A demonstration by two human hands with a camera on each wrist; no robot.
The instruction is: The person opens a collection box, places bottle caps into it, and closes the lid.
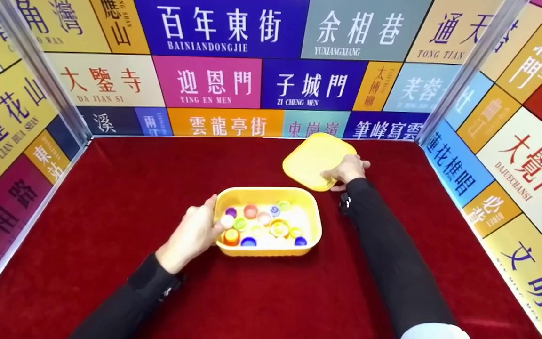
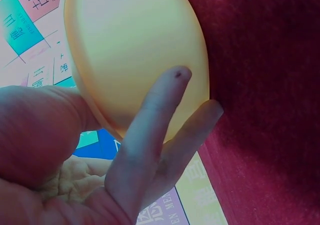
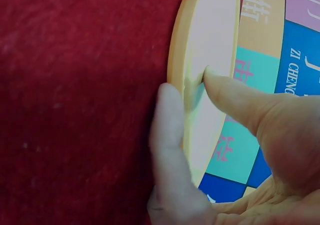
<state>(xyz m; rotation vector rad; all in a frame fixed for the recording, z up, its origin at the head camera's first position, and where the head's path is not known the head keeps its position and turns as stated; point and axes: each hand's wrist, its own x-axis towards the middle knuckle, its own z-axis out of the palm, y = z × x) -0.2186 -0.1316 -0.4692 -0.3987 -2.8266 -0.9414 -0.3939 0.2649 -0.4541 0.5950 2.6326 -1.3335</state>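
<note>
A yellow plastic box (image 1: 267, 253) with rounded corners stands uncovered on the red cloth, several small coloured bottle caps (image 1: 279, 229) lying inside. My left hand (image 1: 191, 233) grips its left end, thumb over the rim and fingers against the outer wall. In the left wrist view, two fingers (image 2: 150, 120) lie along the outside of the box (image 2: 135, 45). Behind the box to the right, my right hand (image 1: 348, 169) pinches the near right edge of a yellow lid (image 1: 315, 160). The right wrist view has the thumb on the lid's (image 3: 212, 40) face and a finger at its edge.
Red cloth (image 1: 134, 188) covers the table. Printed panels with large characters (image 1: 224, 28) stand along the back and both sides. Metal posts (image 1: 468, 66) rise at the two back corners. The lid lies close to the back panel.
</note>
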